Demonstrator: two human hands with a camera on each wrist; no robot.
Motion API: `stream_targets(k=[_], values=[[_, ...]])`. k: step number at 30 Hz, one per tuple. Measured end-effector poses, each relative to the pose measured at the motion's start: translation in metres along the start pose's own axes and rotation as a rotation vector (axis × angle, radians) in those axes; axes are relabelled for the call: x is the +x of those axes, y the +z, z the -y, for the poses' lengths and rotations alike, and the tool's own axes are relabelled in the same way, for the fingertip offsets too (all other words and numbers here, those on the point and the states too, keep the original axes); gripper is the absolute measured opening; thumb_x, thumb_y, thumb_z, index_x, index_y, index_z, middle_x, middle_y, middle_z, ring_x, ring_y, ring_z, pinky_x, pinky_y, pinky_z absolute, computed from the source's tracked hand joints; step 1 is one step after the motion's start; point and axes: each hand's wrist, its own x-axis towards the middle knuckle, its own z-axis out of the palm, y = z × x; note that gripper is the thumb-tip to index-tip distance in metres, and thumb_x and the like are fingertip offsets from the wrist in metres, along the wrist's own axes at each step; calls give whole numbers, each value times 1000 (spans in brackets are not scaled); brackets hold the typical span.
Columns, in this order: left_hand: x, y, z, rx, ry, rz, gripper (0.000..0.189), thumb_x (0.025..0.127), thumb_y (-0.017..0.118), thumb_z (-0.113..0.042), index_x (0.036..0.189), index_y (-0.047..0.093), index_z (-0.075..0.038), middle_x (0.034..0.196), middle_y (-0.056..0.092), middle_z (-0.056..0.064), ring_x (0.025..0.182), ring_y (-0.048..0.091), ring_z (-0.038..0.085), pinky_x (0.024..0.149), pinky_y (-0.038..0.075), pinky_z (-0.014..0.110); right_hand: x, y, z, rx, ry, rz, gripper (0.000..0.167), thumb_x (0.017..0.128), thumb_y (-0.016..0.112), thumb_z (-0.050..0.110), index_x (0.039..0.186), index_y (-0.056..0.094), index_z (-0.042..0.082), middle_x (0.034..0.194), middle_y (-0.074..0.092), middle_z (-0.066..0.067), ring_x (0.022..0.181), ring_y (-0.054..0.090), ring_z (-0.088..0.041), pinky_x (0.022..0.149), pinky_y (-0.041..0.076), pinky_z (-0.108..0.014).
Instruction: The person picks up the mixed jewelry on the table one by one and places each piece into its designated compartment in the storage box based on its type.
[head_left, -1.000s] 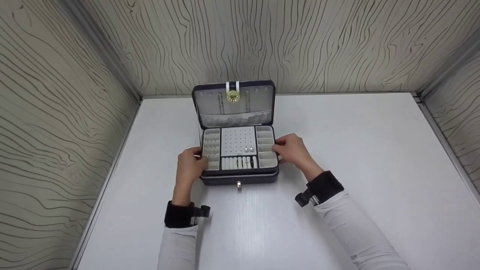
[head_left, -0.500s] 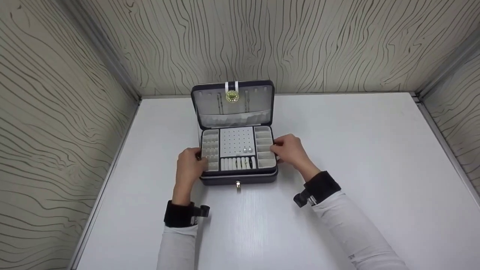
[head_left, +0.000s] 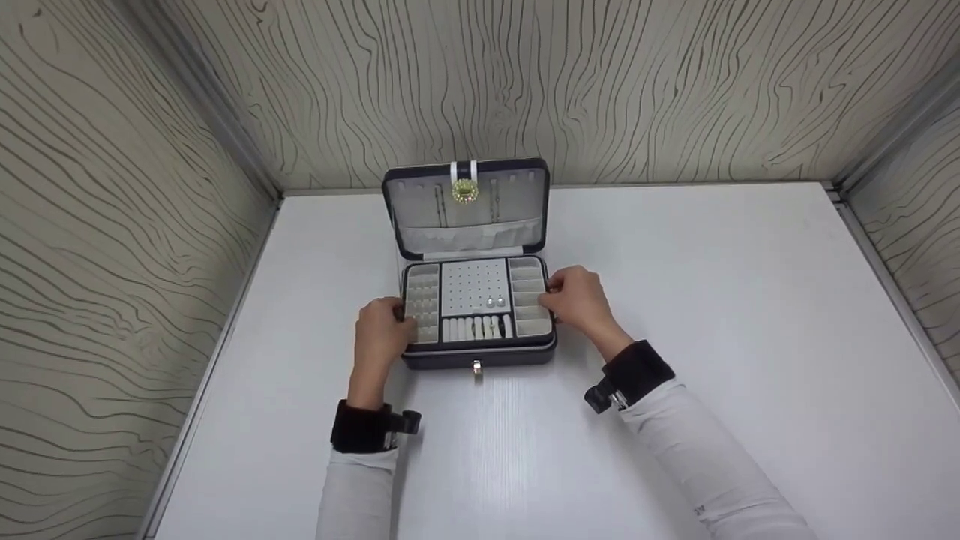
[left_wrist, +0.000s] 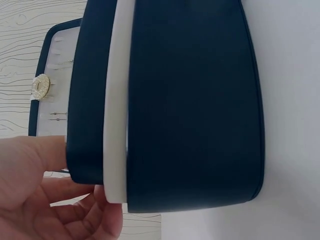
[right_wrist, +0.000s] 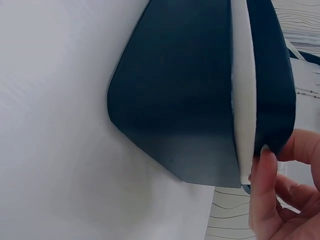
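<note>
A dark blue jewellery box (head_left: 435, 361) stands on the white table with its lid (head_left: 469, 217) raised at the back. Above its cream inner lip (left_wrist: 115, 100) sits a compartmented jewellery tray (head_left: 478, 346), its dark side wall (left_wrist: 90, 105) showing in the left wrist view. My left hand (head_left: 377, 331) grips the tray's left side, thumb over the rim. At the opposite side, my right hand (head_left: 581, 300) pinches the tray, a fingertip (right_wrist: 266, 155) on its wall in the right wrist view. Two pearl earrings (head_left: 495, 301) sit in the tray's perforated panel; several rings stand in the rolls (head_left: 477, 328).
A gold jewelled clasp (head_left: 465, 191) hangs on a strap from the lid. Fine necklaces (head_left: 441, 206) hang inside it. A small metal catch (head_left: 478, 368) is on the box front. Wood-patterned panels (head_left: 600, 90) enclose the white table (head_left: 735, 300) at back and sides.
The tray's back edge has shifted down and toward me, and a pale strip now shows beneath the lid. My right hand and forearm have edged left; my left hand keeps its grip.
</note>
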Motion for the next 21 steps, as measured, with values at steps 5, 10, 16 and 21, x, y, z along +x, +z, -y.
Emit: stream_targets(k=[5, 10, 16, 21], values=[[-1, 1, -1, 26, -1, -28, 16, 78, 62, -2, 89, 73, 0, 70, 60, 7, 58, 53, 21, 48, 40, 31, 0, 1, 0, -21, -11, -23, 17, 75, 69, 7, 89, 73, 0, 75, 64, -5, 67, 59, -19, 57, 48, -28], [-2, 2, -3, 59, 5, -43, 12, 78, 61, -2, 84, 72, 0, 67, 59, 7, 56, 52, 20, 46, 37, 31, 1, 2, 0, -40, -20, -40, 13, 72, 68, 6, 85, 71, 2, 71, 61, -2, 69, 57, -21, 61, 45, -31], [0, 4, -4, 95, 7, -55, 13, 78, 62, -2, 85, 73, -1, 70, 61, 8, 59, 54, 21, 47, 38, 33, 2, 4, -2, -32, -36, -43, 11, 71, 67, 2, 82, 66, 1, 69, 57, -2, 69, 55, -22, 61, 43, -32], [0, 5, -4, 107, 2, -67, 8, 77, 63, -1, 78, 71, -3, 65, 60, 6, 57, 54, 22, 46, 38, 34, 2, 7, -4, -21, -54, -46, 13, 72, 67, 0, 84, 64, -1, 70, 56, -3, 70, 54, -22, 62, 43, -32]])
